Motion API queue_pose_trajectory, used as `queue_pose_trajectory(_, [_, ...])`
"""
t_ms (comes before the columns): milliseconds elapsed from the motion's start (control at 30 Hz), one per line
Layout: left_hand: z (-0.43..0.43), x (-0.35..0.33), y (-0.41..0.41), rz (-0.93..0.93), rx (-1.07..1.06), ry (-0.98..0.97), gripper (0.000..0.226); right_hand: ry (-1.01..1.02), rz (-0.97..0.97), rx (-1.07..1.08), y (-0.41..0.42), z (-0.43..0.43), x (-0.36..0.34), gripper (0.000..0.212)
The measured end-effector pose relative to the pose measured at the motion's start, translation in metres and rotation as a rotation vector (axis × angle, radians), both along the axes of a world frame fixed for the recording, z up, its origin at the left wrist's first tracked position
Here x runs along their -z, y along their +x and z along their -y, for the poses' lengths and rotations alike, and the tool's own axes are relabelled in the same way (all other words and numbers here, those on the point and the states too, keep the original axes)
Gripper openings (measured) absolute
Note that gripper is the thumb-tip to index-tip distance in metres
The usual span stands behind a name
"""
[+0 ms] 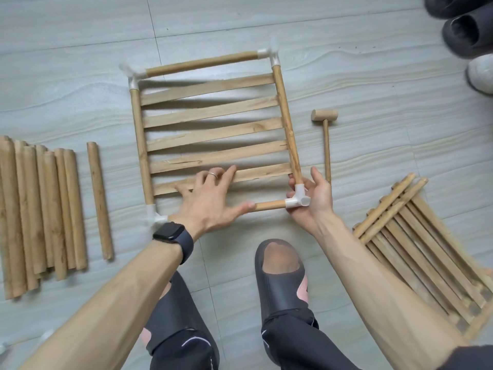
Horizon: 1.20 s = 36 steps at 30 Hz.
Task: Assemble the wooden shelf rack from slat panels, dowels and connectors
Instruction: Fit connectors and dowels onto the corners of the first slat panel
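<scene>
A square slat panel (213,129) lies flat on the tiled floor (80,62), framed by round dowels joined at the corners with white connectors. The left hand (213,201) rests on the nearest slat with its grip spread, fingers straight, and the thumb touching the front dowel (269,205). The right hand (317,201) holds the near right corner connector (297,200), its grip curled round it from the outside, with fingertips on the inner side of the corner. A small wooden mallet (326,137) lies just beside the panel's right edge. To the left lies a pile of loose dowels (40,209), with a single dowel (100,201) between the pile and the panel. A stack of more slat panels (416,249) lies to the right.
</scene>
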<state>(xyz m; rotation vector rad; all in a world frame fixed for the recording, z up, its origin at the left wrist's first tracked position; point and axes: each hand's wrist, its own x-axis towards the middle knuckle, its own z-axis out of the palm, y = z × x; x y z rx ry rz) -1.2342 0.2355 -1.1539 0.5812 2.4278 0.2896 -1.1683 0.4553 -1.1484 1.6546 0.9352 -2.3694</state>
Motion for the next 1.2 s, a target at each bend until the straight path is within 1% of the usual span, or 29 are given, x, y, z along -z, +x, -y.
queue_pose_trajectory(33, [0.003, 0.004, 0.006, -0.06, 0.075, -0.038, 0.11, 0.0, -0.011, -0.014, 0.001, -0.002, 0.001, 0.047])
queue_pose_trajectory(67, [0.006, 0.008, 0.009, -0.111, 0.126, -0.068, 0.115, 0.022, -0.024, -0.055, 0.002, -0.002, 0.001, 0.048])
queue_pose_trajectory(100, [0.009, 0.011, 0.01, -0.132, 0.144, -0.086, 0.116, 0.095, -0.023, -0.134, 0.004, -0.001, 0.0, 0.05])
queue_pose_trajectory(133, [0.011, 0.013, 0.009, -0.136, 0.139, -0.097, 0.115, 0.268, -0.001, -0.275, 0.007, 0.001, -0.001, 0.052])
queue_pose_trajectory(167, [0.012, 0.013, 0.008, -0.141, 0.131, -0.101, 0.113, 0.523, 0.026, -0.473, 0.011, 0.004, -0.003, 0.056])
queue_pose_trajectory(200, [0.012, 0.013, 0.007, -0.162, 0.129, -0.098, 0.111, 0.843, 0.053, -0.678, 0.018, 0.005, -0.003, 0.065])
queue_pose_trajectory(233, [0.012, 0.012, 0.006, -0.195, 0.133, -0.086, 0.109, 1.165, 0.028, -0.86, 0.023, 0.007, -0.006, 0.076])
queue_pose_trajectory(267, [0.012, 0.01, 0.004, -0.232, 0.141, -0.065, 0.107, 1.42, -0.065, -1.035, 0.025, 0.01, -0.01, 0.086])
queue_pose_trajectory(300, [0.012, 0.009, 0.002, -0.268, 0.15, -0.037, 0.104, 1.596, -0.151, -1.227, 0.024, 0.012, -0.015, 0.094])
queue_pose_trajectory(333, [0.013, 0.007, -0.001, -0.301, 0.158, -0.008, 0.101, 1.697, -0.182, -1.444, 0.021, 0.015, -0.019, 0.101])
queue_pose_trajectory(367, [0.014, 0.005, -0.003, -0.323, 0.163, 0.017, 0.099, 1.747, -0.15, -1.648, 0.017, 0.018, -0.021, 0.106])
queue_pose_trajectory(400, [0.016, 0.003, -0.005, -0.331, 0.17, 0.033, 0.097, 1.773, -0.092, -1.801, 0.013, 0.019, -0.023, 0.107])
queue_pose_trajectory(433, [0.02, 0.002, -0.007, -0.329, 0.179, 0.037, 0.096, 1.782, -0.037, -1.894, 0.006, 0.018, -0.025, 0.107])
queue_pose_trajectory(567, [0.036, 0.004, -0.008, -0.259, 0.217, 0.015, 0.099, 1.76, 0.084, -2.044, -0.02, 0.014, -0.03, 0.098])
queue_pose_trajectory(667, [0.048, 0.007, -0.007, -0.226, 0.268, -0.084, 0.105, 1.692, 0.115, -2.193, -0.03, 0.024, -0.024, 0.094])
queue_pose_trajectory(733, [0.066, 0.006, -0.012, -0.248, 0.279, -0.228, 0.11, 1.713, 0.112, -2.229, -0.034, 0.022, -0.024, 0.085])
queue_pose_trajectory(767, [0.077, 0.004, -0.014, -0.261, 0.276, -0.306, 0.107, 1.727, 0.123, -2.237, -0.035, 0.017, -0.025, 0.082])
queue_pose_trajectory(833, [0.102, -0.003, -0.02, -0.277, 0.259, -0.401, 0.094, 1.749, 0.148, -2.232, -0.037, 0.01, -0.027, 0.078])
queue_pose_trajectory(900, [0.119, -0.009, -0.025, -0.284, 0.281, -0.434, 0.08, 1.766, 0.148, -2.234, -0.036, 0.01, -0.027, 0.071])
queue_pose_trajectory(967, [0.126, -0.011, -0.027, -0.284, 0.307, -0.45, 0.07, 1.796, 0.098, -2.246, -0.033, 0.017, -0.023, 0.062])
queue_pose_trajectory(1067, [0.124, -0.009, -0.023, -0.276, 0.281, -0.412, 0.054, 1.82, 0.042, -2.235, -0.032, 0.017, -0.019, 0.055])
queue_pose_trajectory(1133, [0.12, -0.005, -0.018, -0.282, 0.277, -0.399, 0.048, 1.835, 0.03, -2.235, -0.033, 0.011, -0.018, 0.052])
queue_pose_trajectory(1200, [0.116, -0.002, -0.014, -0.287, 0.282, -0.402, 0.046, 1.835, 0.033, -2.245, -0.034, 0.009, -0.017, 0.052])
